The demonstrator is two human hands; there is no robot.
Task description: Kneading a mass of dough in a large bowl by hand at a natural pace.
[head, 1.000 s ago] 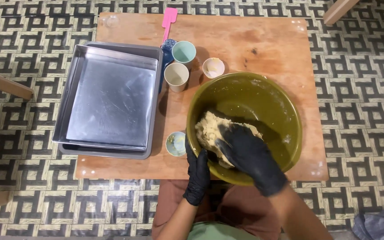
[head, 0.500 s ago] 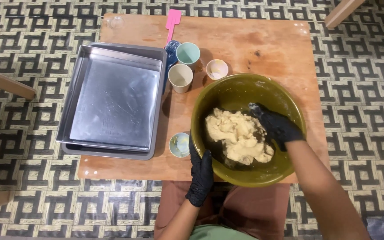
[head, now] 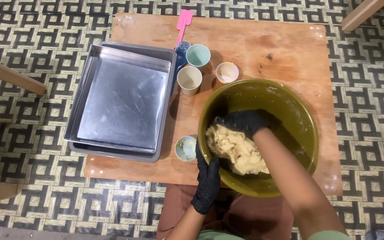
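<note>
A large olive-green bowl sits on a low wooden table and holds a lump of pale dough. My right hand, in a black glove, reaches into the bowl and presses on the far top edge of the dough. My left hand, also gloved in black, grips the bowl's near left rim from outside, fingers over the edge.
Two stacked metal baking trays lie on the table's left. Between trays and bowl stand a cream cup, a teal cup, two small dishes and a pink-handled utensil. Patterned floor surrounds the table.
My right hand moved from the dough's near side to the bowl's right, then to the far top of the dough. The dough lump has shifted left. My left hand stays on the rim.
</note>
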